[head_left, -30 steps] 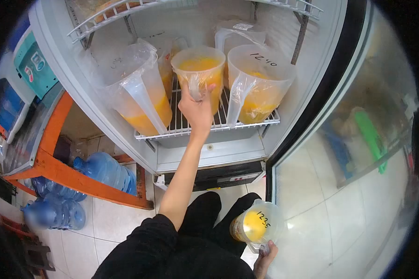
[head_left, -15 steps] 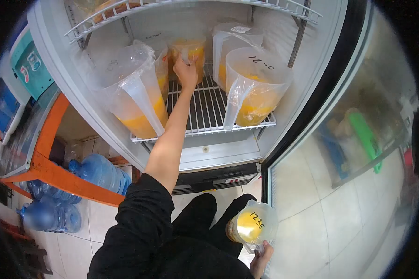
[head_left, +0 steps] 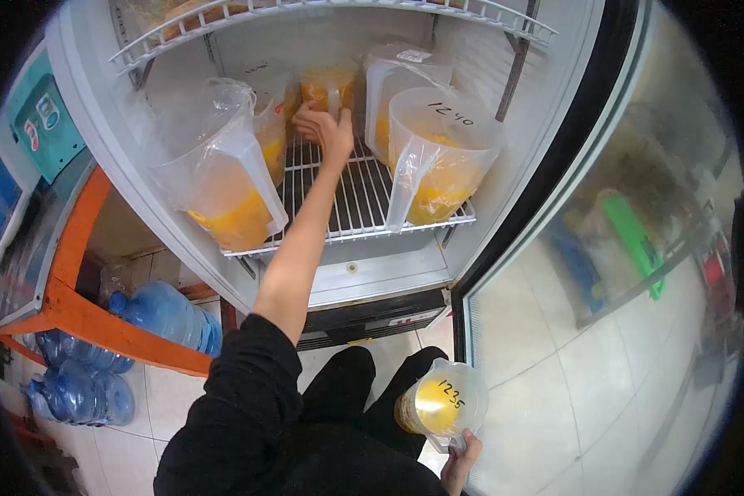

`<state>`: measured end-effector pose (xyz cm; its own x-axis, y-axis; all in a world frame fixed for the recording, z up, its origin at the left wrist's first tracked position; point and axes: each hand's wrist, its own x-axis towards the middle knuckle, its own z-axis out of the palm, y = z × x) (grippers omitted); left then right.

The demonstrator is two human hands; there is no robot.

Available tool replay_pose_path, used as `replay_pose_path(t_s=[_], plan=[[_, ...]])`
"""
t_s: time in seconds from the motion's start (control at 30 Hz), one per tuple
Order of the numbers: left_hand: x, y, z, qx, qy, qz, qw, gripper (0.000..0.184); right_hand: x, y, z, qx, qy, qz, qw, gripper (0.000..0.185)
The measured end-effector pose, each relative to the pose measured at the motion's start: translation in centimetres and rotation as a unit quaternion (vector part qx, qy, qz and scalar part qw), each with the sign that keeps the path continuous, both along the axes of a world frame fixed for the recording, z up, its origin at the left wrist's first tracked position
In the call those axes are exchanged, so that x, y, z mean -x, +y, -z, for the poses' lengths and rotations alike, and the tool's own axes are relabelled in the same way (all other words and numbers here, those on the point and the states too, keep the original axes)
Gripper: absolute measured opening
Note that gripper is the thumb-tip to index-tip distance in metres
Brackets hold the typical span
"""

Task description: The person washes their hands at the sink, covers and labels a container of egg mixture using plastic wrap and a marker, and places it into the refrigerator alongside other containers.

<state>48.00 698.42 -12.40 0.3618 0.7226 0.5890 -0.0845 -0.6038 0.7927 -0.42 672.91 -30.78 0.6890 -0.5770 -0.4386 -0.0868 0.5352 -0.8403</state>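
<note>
My left hand (head_left: 326, 132) is deep inside the fridge, fingers apart, at the front of a small pitcher of orange drink (head_left: 312, 88) at the back of the shelf. The pitcher's upright handle shows just above my hand and is not wrapped by the fingers. Low on the right, my right hand (head_left: 461, 463) grips the handle of a clear pitcher (head_left: 469, 397) marked 1235, with yellow-orange contents. Plastic-covered pitchers stand either side of my left arm: a large one (head_left: 215, 178) at the left, and one marked 1240 (head_left: 445, 161) at the right.
More pitchers stand behind these, one at the back right (head_left: 401, 70) and one at the left (head_left: 271, 132). A wire rack (head_left: 339, 7) crosses above. The glass door (head_left: 554, 331) hangs open on the right. Blue water bottles (head_left: 165, 314) lie under an orange-framed table (head_left: 107, 331).
My left hand has let go of the back pitcher's handle and its fingers have spread. The view has shifted slightly. My right hand still holds the 1235 pitcher.
</note>
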Motion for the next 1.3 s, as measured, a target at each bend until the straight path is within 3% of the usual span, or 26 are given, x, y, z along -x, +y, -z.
replay_pose_path(t_s=[0.07, 0.1, 0.13, 0.17, 0.23, 0.3, 0.4, 0.43, 0.5, 0.57, 0.63, 0.7, 0.77, 0.87, 0.93, 1.0, 1.07, 1.13, 1.17, 1.2, 1.3], plan=[[1.9, -0.8, -0.6, -0.042, -0.184, 0.137, 0.973, 0.047, 0.0, -0.4, 0.9, -0.006, -0.016, -0.022, 1.0, 0.026], [3.5, -1.7, -1.6, -0.042, -0.185, 0.135, 0.973, 0.047, 0.3, -0.7, 2.4, 0.042, -0.004, -0.008, 0.999, 0.026], [5.6, -3.0, -2.8, 0.037, -0.145, 0.306, 0.94, 0.046, 0.6, -0.8, 3.2, 0.091, 0.009, 0.006, 0.996, 0.026], [6.8, -3.6, -3.3, 0.115, -0.1, 0.465, 0.872, 0.047, 0.3, -0.3, 2.2, 0.091, 0.012, 0.003, 0.996, 0.026], [5.9, -3.4, -2.5, 0.073, -0.075, 0.455, 0.884, 0.045, -0.7, 1.0, -0.7, 0.009, 0.019, 0.058, 0.998, 0.02], [5.7, -3.9, -2.2, 0.03, -0.057, 0.449, 0.891, 0.044, -0.3, 1.0, -0.1, 0.016, 0.011, 0.042, 0.999, 0.019], [7.5, -5.4, -1.4, 0.231, -0.213, 0.538, 0.782, 0.034, 0.3, 0.5, 0.0, 0.024, 0.006, -0.001, 1.0, 0.019], [8.6, -5.5, -1.4, 0.231, -0.214, 0.54, 0.78, 0.034, 0.3, 0.4, 0.0, 0.021, 0.01, -0.031, 0.999, 0.02], [10.1, -5.1, -0.8, 0.216, -0.175, 0.511, 0.813, 0.03, 0.5, 0.3, 0.1, 0.015, 0.003, -0.029, 0.999, 0.021], [10.0, -5.4, -0.5, 0.224, -0.191, 0.515, 0.805, 0.04, 0.7, 0.3, 0.2, 0.002, -0.008, -0.036, 0.999, 0.024], [9.7, -5.9, -0.2, 0.18, -0.195, 0.456, 0.849, 0.048, 1.0, 0.0, 0.5, 0.006, 0.005, -0.047, 0.999, 0.026], [10.3, -6.5, -0.9, 0.152, -0.224, 0.442, 0.855, 0.053, 0.5, 0.4, 0.0, -0.004, 0.008, -0.01, 1.0, 0.028], [11.1, -6.7, -1.2, 0.116, -0.181, 0.377, 0.901, 0.052, 0.2, 0.6, -0.8, 0.002, 0.008, -0.019, 1.0, 0.029], [11.3, -7.1, -1.2, 0.11, -0.128, 0.346, 0.923, 0.043, 0.3, 0.7, -0.1, 0.014, 0.023, -0.002, 1.0, 0.031], [10.5, -7.5, -1.8, 0.07, -0.158, 0.319, 0.932, 0.039, 0.4, 0.5, 0.6, 0.018, 0.035, 0.024, 0.999, 0.031], [10.1, -7.6, -2.3, 0.032, -0.188, 0.291, 0.938, 0.037, 0.3, 0.2, 0.3, 0.008, 0.023, -0.029, 0.999, 0.034], [10.1, -7.2, -2.7, -0.058, -0.102, 0.147, 0.982, 0.035, 0.2, 0.5, 0.3, 0.007, 0.02, -0.007, 1.0, 0.034], [11.3, -6.0, -3.0, -0.047, -0.08, 0.143, 0.985, 0.033, 0.0, 0.7, 0.0, 0.001, 0.017, 0.016, 1.0, 0.035], [11.9, -5.2, -2.8, -0.035, -0.056, 0.139, 0.988, 0.031, -0.2, 0.8, -0.5, -0.007, 0.005, 0.024, 1.0, 0.026], [12.1, -4.5, -2.4, -0.011, -0.133, 0.158, 0.978, 0.033, -0.4, 0.9, -0.8, -0.015, -0.008, 0.032, 0.999, 0.017], [13.3, -3.1, -2.1, -0.023, -0.13, 0.091, 0.987, 0.033, -0.3, 0.8, -0.6, -0.009, 0.004, 0.043, 0.999, 0.019]])
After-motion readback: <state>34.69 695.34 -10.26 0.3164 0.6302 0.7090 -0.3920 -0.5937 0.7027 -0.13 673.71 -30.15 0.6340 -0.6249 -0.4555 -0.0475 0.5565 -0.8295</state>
